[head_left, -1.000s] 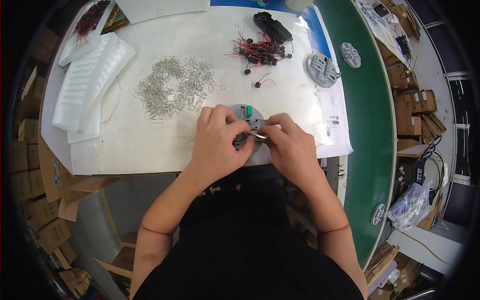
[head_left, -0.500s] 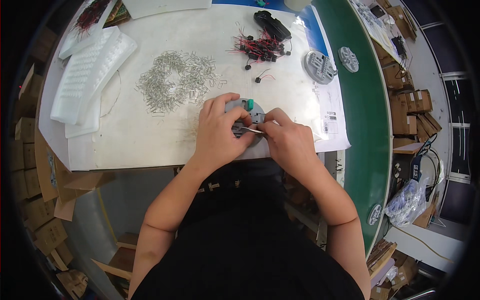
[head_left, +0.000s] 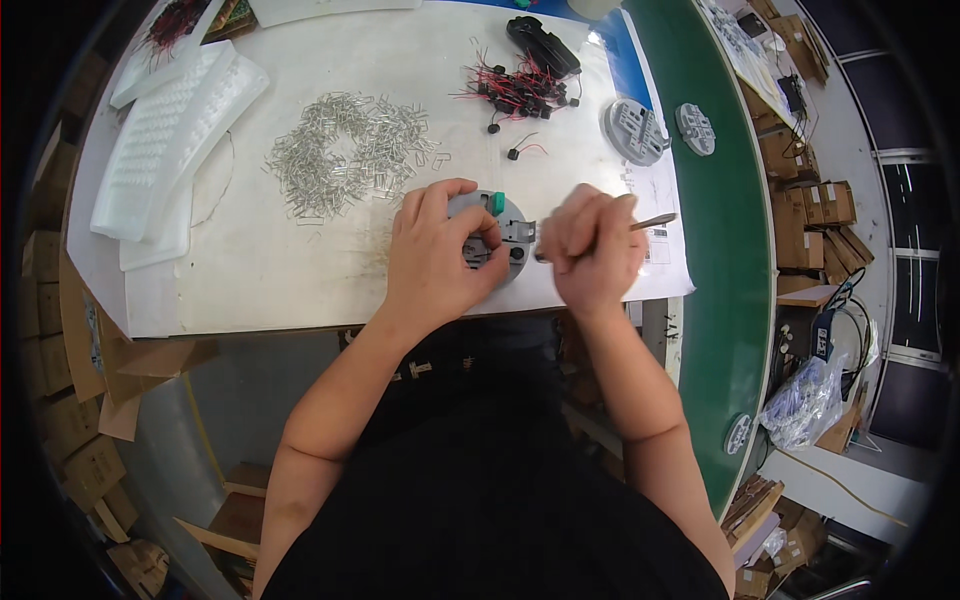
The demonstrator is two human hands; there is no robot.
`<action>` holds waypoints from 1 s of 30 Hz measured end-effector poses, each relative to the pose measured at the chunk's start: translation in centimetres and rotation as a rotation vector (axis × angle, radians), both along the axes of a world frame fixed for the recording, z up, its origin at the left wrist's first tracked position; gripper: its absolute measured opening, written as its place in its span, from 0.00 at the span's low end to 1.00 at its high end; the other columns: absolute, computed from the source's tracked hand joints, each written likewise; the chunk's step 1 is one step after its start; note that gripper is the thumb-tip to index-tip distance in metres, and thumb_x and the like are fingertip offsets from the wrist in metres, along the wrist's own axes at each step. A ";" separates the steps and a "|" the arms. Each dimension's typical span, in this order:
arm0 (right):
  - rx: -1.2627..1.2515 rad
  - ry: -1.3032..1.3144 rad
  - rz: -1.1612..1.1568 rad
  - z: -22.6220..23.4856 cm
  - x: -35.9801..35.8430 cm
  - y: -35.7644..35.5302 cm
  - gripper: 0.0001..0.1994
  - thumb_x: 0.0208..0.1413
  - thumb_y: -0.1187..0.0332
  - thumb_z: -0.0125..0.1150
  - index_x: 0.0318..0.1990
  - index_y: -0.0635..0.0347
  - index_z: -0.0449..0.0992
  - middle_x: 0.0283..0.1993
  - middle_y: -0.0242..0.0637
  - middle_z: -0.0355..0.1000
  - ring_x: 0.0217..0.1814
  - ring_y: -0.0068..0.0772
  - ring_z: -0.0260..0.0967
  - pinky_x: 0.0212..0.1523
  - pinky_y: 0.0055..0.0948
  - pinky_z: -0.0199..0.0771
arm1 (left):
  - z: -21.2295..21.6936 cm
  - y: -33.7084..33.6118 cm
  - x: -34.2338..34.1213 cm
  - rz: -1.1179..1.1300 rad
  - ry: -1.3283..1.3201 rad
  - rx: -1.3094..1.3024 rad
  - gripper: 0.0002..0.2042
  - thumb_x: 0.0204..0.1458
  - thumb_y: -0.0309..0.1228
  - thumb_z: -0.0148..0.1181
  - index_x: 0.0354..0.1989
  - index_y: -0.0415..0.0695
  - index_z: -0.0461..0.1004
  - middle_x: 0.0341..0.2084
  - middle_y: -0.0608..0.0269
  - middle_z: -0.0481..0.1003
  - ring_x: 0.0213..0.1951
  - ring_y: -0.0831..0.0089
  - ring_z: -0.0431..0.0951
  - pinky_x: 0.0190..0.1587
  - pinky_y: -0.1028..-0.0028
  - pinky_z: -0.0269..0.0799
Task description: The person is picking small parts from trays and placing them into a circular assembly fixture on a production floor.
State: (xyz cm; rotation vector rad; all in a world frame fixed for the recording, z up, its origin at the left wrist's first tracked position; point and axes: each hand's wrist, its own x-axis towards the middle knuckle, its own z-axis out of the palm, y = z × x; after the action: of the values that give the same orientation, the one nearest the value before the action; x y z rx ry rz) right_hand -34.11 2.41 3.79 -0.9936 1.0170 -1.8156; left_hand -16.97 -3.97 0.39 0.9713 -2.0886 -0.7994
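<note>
A round grey plastic housing (head_left: 512, 222) with a green block (head_left: 497, 203) on its upper edge lies on the table in front of me. My left hand (head_left: 437, 248) curls over its left side and holds it, thumb and index finger bent in over its middle. A small black round part (head_left: 516, 253) sits in the housing by the thumb tip. To the right, off the housing, my right hand (head_left: 594, 245) is closed round a slim metal tool (head_left: 655, 221), one end sticking out to the right. The hand is blurred, and its fingers hide the middle of the tool.
A pile of bent metal clips (head_left: 345, 155) lies left of centre. Black parts with red wires (head_left: 518, 92) are heaped at the back, beside a black case (head_left: 545, 48). White plastic trays (head_left: 160, 150) stand left; more grey housings (head_left: 635, 132) lie right.
My right hand has drawn away from the housing to the right, and the tool's visible end now points right instead of left into the housing. My left hand stays on the housing.
</note>
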 end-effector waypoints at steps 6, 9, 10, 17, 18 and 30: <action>-0.097 0.363 -0.025 -1.9 2.6 -1.4 0.29 0.80 0.54 0.38 0.23 0.59 0.60 0.24 0.36 0.62 0.17 0.22 0.50 0.19 0.25 0.54 | -0.4 -0.2 0.1 -0.003 0.007 -0.019 0.12 0.40 0.34 0.74 0.34 0.53 0.82 0.56 0.57 0.74 0.60 0.53 0.70 0.62 0.57 0.65; -0.084 0.405 -0.016 -2.1 2.3 -1.8 0.28 0.80 0.53 0.37 0.25 0.59 0.62 0.23 0.35 0.61 0.17 0.23 0.50 0.19 0.25 0.54 | 0.5 0.3 0.1 0.008 -0.023 -0.075 0.20 0.38 0.35 0.76 0.43 0.55 0.81 0.57 0.55 0.72 0.60 0.52 0.70 0.62 0.56 0.65; -0.066 0.348 0.011 -2.2 2.1 -2.0 0.28 0.80 0.53 0.37 0.26 0.59 0.63 0.23 0.35 0.60 0.17 0.23 0.50 0.19 0.24 0.53 | 1.3 0.6 0.0 0.024 -0.049 -0.116 0.25 0.37 0.36 0.77 0.48 0.56 0.80 0.58 0.54 0.71 0.59 0.51 0.70 0.61 0.56 0.66; 0.082 -0.117 0.036 5.8 -2.5 1.0 0.26 0.77 0.46 0.45 0.37 0.60 0.74 0.24 0.33 0.65 0.22 0.24 0.56 0.24 0.26 0.57 | 4.2 -0.2 0.6 -0.222 -0.098 -0.122 0.43 0.33 0.36 0.81 0.65 0.55 0.70 0.64 0.47 0.65 0.62 0.45 0.69 0.61 0.54 0.72; 0.189 0.187 -0.021 6.3 -3.6 1.7 0.25 0.76 0.47 0.47 0.38 0.60 0.75 0.24 0.34 0.65 0.23 0.25 0.59 0.24 0.29 0.59 | 3.8 -0.3 1.1 -0.233 0.026 -0.135 0.43 0.34 0.35 0.82 0.65 0.53 0.70 0.64 0.47 0.65 0.63 0.43 0.68 0.62 0.53 0.73; 0.371 1.496 0.207 3.9 -1.1 0.4 0.16 0.68 0.61 0.61 0.30 0.62 0.75 0.28 0.48 0.76 0.28 0.54 0.76 0.30 0.47 0.75 | 1.7 -1.3 4.5 -0.179 0.055 0.166 0.47 0.33 0.41 0.87 0.67 0.45 0.71 0.51 0.48 0.75 0.59 0.51 0.75 0.63 0.60 0.73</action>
State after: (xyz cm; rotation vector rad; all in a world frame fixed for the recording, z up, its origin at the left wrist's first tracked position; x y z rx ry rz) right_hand -35.23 2.79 7.67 -2.1143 1.8515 -0.4072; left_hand -12.47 -5.30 2.12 0.8456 -2.1084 -1.0938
